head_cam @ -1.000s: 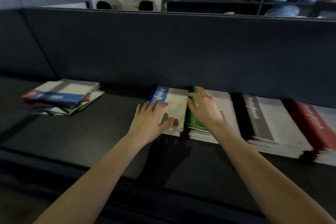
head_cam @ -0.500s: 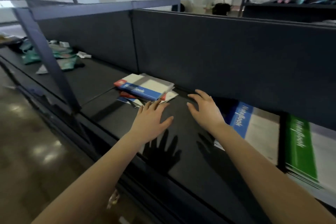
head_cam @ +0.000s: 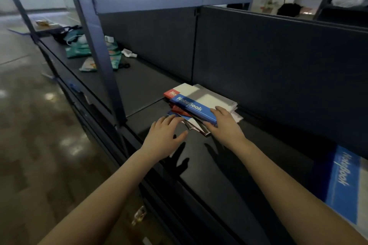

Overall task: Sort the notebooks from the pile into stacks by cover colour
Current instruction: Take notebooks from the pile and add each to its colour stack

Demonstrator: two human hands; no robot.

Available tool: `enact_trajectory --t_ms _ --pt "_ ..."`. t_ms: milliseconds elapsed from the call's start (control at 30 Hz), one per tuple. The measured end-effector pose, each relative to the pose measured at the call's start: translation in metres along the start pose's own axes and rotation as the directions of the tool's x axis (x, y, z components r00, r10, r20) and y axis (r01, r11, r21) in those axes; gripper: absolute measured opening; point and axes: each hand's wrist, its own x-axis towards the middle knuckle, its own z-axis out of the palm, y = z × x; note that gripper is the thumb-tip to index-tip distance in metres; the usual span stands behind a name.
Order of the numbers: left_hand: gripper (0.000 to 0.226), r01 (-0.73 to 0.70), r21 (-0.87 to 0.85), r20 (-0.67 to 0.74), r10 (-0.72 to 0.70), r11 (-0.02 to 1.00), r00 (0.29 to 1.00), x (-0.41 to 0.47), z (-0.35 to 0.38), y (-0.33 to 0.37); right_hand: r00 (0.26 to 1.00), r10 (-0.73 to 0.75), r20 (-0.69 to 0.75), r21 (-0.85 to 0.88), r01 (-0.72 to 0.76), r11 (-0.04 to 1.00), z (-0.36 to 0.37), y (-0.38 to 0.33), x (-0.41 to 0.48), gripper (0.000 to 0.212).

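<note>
A loose pile of notebooks [head_cam: 217, 98] lies on the dark shelf [head_cam: 229, 175] against the back panel. Its top one is a blue-spined notebook [head_cam: 189, 105], with a red-spined notebook [head_cam: 170, 92] just under it and more red and blue covers poking out below. My right hand [head_cam: 226, 125] holds the near end of the top blue notebook, fingers on the cover and thumb under its edge. My left hand [head_cam: 163, 139] is flat and open, fingertips touching the lower notebooks' near edge. A sorted blue notebook stack [head_cam: 342, 181] lies at far right.
A dark metal upright post [head_cam: 101, 61] rises just left of the pile. Beyond it the shelf holds teal packets and small items [head_cam: 79, 47]. The back panel [head_cam: 278, 65] closes off the far side. A person [head_cam: 288, 2] stands in the background. Glossy floor lies to the left.
My view swung left from the sorted stacks to the pile. Both hands travelled left with it; the right hand now holds the top blue notebook and the left reaches the pile's edge.
</note>
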Motion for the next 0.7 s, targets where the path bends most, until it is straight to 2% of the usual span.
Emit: enact_trajectory --t_ms 267,400,500,700 --pt "0.050 -0.002 -0.077 0.056 0.006 0.997 0.998 0.037 -0.008 -0.039 0.999 0.031 0.031 -0.157 -0.026 0.987 0.026 -0.006 0.047 0.066" --pt "0.044 -0.050 -0.109 0.081 0.059 0.993 0.995 0.052 -0.007 -0.050 0.997 0.068 0.046 -0.252 -0.054 0.966 0.036 0.000 0.061 0.053" --pt "0.041 -0.082 -0.119 0.079 0.092 0.989 0.993 0.058 -0.011 -0.054 0.996 0.078 0.051 -0.290 -0.060 0.955 0.039 -0.001 0.068 0.052" --pt "0.039 -0.117 -0.131 0.044 0.124 0.984 0.991 0.065 -0.013 -0.059 0.975 0.193 0.109 -0.346 -0.145 0.927 0.040 0.009 0.079 0.073"
